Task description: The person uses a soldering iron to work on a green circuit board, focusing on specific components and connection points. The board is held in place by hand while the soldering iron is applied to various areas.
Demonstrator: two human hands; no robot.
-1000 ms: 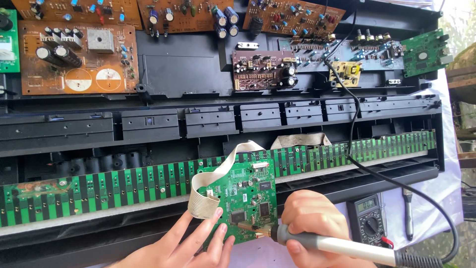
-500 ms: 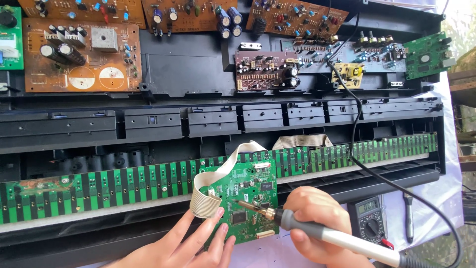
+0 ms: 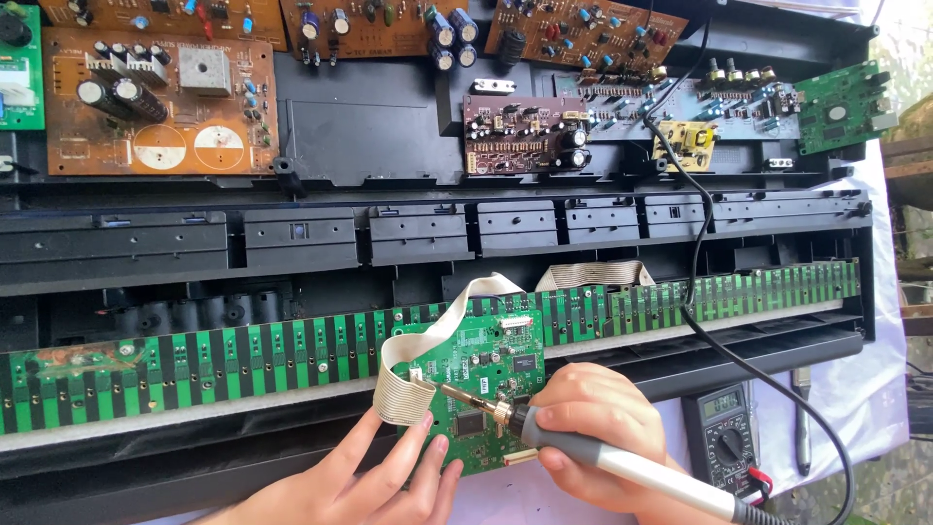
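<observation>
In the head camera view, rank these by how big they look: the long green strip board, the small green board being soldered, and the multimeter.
1. Long green strip board, largest.
2. Small green board under the soldering iron.
3. Multimeter, smallest, though partly cut off.

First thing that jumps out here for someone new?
At bottom centre, the right hand holds a grey soldering iron, its tip on a small green circuit board steadied by the left hand. Behind lies an opened black chassis, with a long green contact strip across the middle and brown boards on top.
</observation>
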